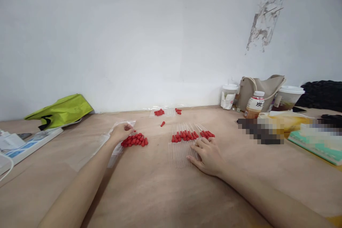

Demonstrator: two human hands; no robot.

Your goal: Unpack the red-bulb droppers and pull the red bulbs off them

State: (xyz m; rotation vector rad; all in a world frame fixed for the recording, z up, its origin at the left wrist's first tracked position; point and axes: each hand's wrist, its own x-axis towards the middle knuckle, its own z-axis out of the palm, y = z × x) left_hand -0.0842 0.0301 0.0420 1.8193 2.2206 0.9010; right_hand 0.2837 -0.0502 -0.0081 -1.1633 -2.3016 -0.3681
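Observation:
My left hand (123, 131) is over the left edge of a heap of red rubber dropper bulbs (135, 139). Its fingers are pinched together, with a bit of red rubber bulb (134, 131) showing at the tips. My right hand (207, 155) rests palm down, thumb and fingers apart, at the right end of a row of bare glass tubes (178, 155). Its fingertips reach towards glass droppers with red bulbs (185, 135), lined up just beyond the tubes. A few more capped droppers (207, 134) lie at an angle by those fingers. One loose red bulb (162, 124) lies farther back.
Near the wall, a clear plastic bag (169, 111) has red pieces about it. A plastic bag (115, 158) lies under my left forearm. Left are a power strip (34, 146) and a lime-green bag (64, 108); right, a drink bottle (254, 105), cups and a beige bag (263, 83).

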